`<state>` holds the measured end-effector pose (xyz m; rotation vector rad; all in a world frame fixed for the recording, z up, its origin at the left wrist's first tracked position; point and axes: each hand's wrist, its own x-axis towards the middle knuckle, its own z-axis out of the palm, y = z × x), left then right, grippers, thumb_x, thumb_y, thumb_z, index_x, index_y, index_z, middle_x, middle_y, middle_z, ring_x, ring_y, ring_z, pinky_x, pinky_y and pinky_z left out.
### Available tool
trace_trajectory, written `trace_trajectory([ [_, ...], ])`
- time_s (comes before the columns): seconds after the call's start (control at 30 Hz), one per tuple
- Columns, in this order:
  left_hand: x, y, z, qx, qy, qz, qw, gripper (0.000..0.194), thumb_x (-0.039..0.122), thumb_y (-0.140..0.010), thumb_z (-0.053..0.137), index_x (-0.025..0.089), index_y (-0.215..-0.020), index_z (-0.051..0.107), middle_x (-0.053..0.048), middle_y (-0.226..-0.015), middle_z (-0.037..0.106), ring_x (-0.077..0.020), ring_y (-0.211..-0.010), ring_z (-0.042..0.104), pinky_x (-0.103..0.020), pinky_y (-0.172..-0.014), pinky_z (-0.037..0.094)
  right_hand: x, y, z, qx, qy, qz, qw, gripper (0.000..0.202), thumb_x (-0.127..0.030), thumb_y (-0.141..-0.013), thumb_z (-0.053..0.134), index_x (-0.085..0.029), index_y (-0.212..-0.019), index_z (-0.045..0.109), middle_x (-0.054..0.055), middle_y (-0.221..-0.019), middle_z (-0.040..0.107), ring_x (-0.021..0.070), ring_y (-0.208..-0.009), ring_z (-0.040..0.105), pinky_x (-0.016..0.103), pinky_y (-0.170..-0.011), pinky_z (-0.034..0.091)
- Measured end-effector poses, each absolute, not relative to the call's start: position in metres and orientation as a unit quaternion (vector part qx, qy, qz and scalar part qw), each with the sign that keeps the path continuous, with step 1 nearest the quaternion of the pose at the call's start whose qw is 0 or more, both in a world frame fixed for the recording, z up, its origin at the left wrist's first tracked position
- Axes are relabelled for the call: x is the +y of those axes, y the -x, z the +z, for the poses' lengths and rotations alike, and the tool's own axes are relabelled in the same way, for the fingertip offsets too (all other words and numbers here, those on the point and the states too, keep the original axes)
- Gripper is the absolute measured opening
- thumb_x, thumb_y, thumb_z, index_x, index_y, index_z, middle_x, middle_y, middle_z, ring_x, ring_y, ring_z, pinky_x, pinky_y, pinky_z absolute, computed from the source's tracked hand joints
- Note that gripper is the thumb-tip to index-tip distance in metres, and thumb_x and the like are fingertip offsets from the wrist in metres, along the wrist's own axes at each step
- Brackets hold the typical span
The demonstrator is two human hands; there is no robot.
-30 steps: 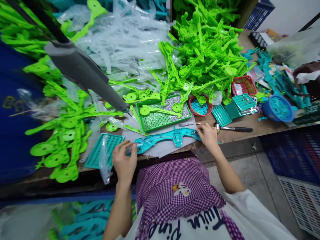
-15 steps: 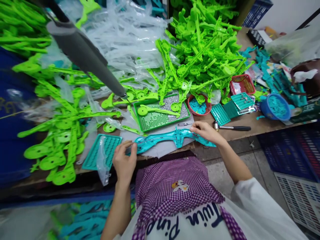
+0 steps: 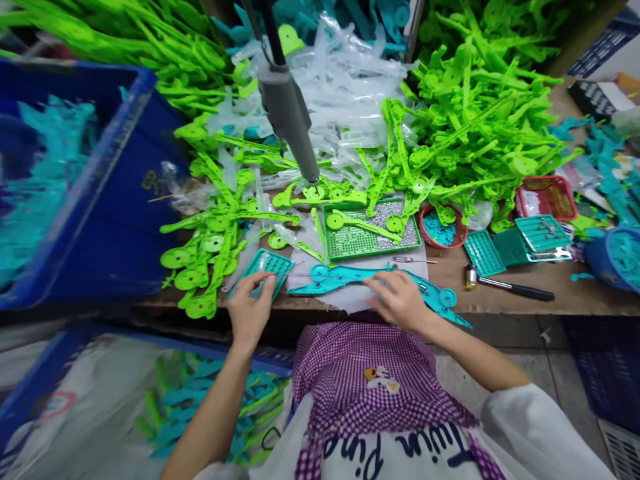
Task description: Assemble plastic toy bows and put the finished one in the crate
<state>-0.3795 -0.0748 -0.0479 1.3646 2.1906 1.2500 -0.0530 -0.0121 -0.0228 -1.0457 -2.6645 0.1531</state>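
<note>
A heap of green plastic parts (image 3: 475,113) fills the desk's (image 3: 525,307) back; a green tray (image 3: 370,230) of screws, a hammer (image 3: 510,287) and a blue crate (image 3: 90,193) sit nearer

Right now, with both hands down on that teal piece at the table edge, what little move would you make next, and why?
Probably slide the teal piece back onto the table: its right end overhangs the edge. The right hand lies on its middle, the left hand sits by its left end, so a short push away from the body should do it.

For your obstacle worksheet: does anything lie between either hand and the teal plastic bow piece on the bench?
Nothing visible does. The right hand rests directly on the teal bow piece; the left hand sits at its other end, fingertips on the teal tray.
</note>
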Motion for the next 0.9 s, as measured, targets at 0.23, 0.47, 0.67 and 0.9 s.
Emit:
trace_trajectory([
  [0.23, -0.07, 0.397, -0.063, 0.77, -0.542, 0.335, 0.022, 0.029, 0.045, -0.086, 0.057, 0.019, -0.081, 0.071, -0.013, -0.104, 0.072, -0.0292, -0.1, 0.065, -0.047, -0.097, 0.046, -0.012, 0.079, -0.06, -0.947, 0.301, 0.036, 0.105, 0.04, -0.022, -0.098, 0.048, -0.019, -0.137, 0.058, 0.009, -0.134, 0.067, 0.0221, -0.12, 0.062, 0.039, -0.104, 0.043],
  [0.47, -0.053, 0.401, -0.067, 0.782, -0.563, 0.265, 0.032, 0.027, 0.043, -0.088, 0.056, 0.022, -0.089, 0.073, -0.013, -0.123, 0.065, -0.0333, -0.116, 0.057, -0.049, -0.102, 0.042, -0.017, 0.068, -0.065, -0.942, 0.308, 0.047, 0.126, 0.045, -0.017, -0.096, 0.049, -0.02, -0.141, 0.055, 0.01, -0.135, 0.066, 0.0212, -0.123, 0.061, 0.039, -0.105, 0.04],
  [0.67, -0.044, 0.412, -0.063, 0.76, -0.584, 0.281, 0.054, 0.035, 0.043, -0.089, 0.057, 0.02, -0.113, 0.069, -0.014, -0.125, 0.062, -0.0311, -0.117, 0.059, -0.045, -0.104, 0.044, -0.03, 0.102, -0.027, -0.886, 0.339, 0.104, 0.298, 0.038, -0.022, -0.098, 0.05, -0.022, -0.134, 0.058, 0.012, -0.125, 0.071, 0.0215, -0.116, 0.065, 0.04, -0.1, 0.045],
  [0.9, -0.03, 0.436, -0.049, 0.791, -0.539, 0.288, -0.004, 0.039, 0.039, -0.091, 0.054, 0.018, -0.122, 0.063, -0.015, -0.125, 0.063, -0.0307, -0.118, 0.058, -0.044, -0.103, 0.045, 0.015, 0.194, 0.028, -0.781, 0.306, 0.313, 0.445, 0.03, -0.029, -0.099, 0.047, -0.024, -0.121, 0.066, 0.009, -0.114, 0.071, 0.0195, -0.108, 0.067, 0.036, -0.094, 0.054],
])
